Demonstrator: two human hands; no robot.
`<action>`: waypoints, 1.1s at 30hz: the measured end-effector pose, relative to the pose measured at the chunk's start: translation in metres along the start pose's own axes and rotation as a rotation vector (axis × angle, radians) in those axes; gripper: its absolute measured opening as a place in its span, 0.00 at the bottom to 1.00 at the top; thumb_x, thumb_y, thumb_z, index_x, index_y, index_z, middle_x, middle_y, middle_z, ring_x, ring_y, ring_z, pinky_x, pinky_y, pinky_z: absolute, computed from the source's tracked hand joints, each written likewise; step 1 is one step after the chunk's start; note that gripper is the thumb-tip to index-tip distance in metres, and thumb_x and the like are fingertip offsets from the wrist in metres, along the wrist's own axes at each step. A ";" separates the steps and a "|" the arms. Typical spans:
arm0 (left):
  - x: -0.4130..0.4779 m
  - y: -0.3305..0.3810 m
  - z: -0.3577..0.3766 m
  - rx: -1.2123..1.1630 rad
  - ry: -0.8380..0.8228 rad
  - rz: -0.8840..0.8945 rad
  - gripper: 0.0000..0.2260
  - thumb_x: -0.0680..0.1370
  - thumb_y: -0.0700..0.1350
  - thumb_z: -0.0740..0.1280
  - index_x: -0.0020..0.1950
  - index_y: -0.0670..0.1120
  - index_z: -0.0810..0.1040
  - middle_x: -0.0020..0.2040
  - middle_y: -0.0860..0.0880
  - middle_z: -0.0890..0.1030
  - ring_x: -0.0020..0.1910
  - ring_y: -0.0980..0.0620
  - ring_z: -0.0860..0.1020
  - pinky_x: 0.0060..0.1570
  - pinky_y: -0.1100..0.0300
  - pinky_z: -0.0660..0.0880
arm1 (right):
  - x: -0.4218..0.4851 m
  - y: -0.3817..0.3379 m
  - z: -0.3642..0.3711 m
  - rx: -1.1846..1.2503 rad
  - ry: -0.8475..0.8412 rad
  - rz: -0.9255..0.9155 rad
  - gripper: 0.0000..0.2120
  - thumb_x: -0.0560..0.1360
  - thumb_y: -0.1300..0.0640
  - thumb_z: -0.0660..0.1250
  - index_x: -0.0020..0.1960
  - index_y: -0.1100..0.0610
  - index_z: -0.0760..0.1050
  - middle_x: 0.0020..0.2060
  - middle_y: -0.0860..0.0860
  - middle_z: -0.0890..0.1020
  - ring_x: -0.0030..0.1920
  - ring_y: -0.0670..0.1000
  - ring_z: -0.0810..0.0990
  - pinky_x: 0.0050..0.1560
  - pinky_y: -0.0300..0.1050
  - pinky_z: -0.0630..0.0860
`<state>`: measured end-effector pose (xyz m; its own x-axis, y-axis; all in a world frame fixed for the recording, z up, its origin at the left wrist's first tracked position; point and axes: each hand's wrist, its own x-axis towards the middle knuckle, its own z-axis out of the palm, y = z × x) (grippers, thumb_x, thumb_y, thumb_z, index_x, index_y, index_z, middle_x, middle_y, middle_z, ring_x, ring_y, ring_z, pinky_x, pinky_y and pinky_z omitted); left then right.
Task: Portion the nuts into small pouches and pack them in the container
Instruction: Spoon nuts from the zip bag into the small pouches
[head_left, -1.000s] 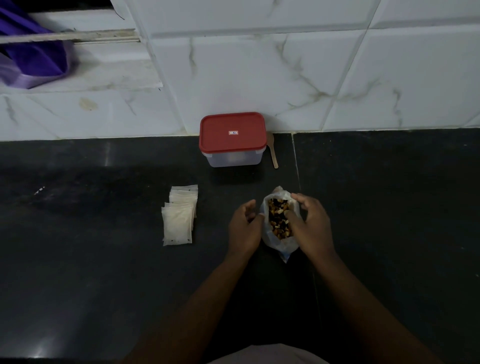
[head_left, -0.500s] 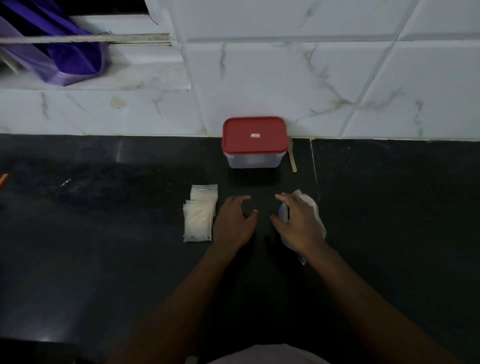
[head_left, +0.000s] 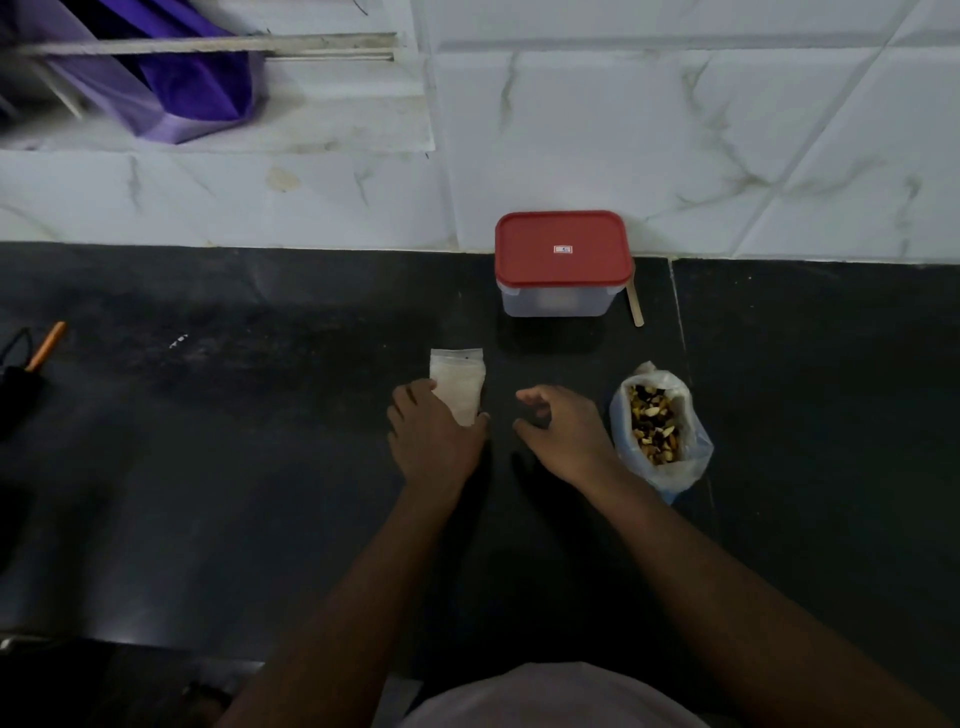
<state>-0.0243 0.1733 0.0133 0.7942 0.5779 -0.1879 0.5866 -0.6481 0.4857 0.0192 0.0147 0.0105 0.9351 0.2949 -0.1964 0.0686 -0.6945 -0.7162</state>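
A clear plastic bag of mixed nuts (head_left: 655, 431) stands open on the black counter at the right. A stack of small white pouches (head_left: 458, 383) lies at the centre. My left hand (head_left: 434, 434) lies on the near end of the stack, thumb at its right edge and fingers at its left. My right hand (head_left: 563, 431) hovers between the pouches and the nut bag, fingers loosely curled, holding nothing. A clear container with a red lid (head_left: 562, 262) sits shut against the tiled wall.
A wooden stick (head_left: 635, 306) leans beside the container's right side. A purple cloth (head_left: 182, 78) hangs at the upper left. A dark object with an orange handle (head_left: 31, 358) lies at the counter's left edge.
Both hands let go of the nut bag, which now stands alone at the right. My left hand moved left onto the pouch stack; my right hand came off the bag.
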 end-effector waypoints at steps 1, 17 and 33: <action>0.002 -0.003 0.001 0.009 -0.002 -0.027 0.39 0.69 0.60 0.78 0.73 0.47 0.65 0.71 0.46 0.66 0.70 0.44 0.67 0.65 0.46 0.72 | 0.002 -0.004 0.004 0.010 -0.005 0.004 0.19 0.76 0.55 0.73 0.67 0.51 0.79 0.62 0.48 0.82 0.59 0.46 0.80 0.63 0.45 0.77; 0.012 -0.015 0.005 -0.092 -0.009 -0.027 0.42 0.67 0.56 0.80 0.74 0.46 0.64 0.72 0.45 0.66 0.71 0.43 0.68 0.66 0.46 0.68 | 0.008 -0.010 0.009 0.094 0.008 0.092 0.17 0.77 0.56 0.73 0.65 0.53 0.80 0.59 0.48 0.83 0.57 0.43 0.80 0.58 0.36 0.74; -0.002 0.008 0.015 -0.449 -0.258 0.394 0.38 0.68 0.49 0.81 0.73 0.53 0.65 0.65 0.56 0.73 0.63 0.57 0.74 0.65 0.51 0.76 | 0.009 -0.024 -0.037 0.667 -0.086 0.344 0.08 0.77 0.60 0.73 0.55 0.55 0.83 0.47 0.52 0.88 0.42 0.47 0.86 0.41 0.40 0.83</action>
<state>-0.0184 0.1597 0.0050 0.9817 0.1652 -0.0950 0.1648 -0.4847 0.8590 0.0386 0.0095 0.0504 0.8335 0.2020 -0.5142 -0.4730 -0.2200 -0.8531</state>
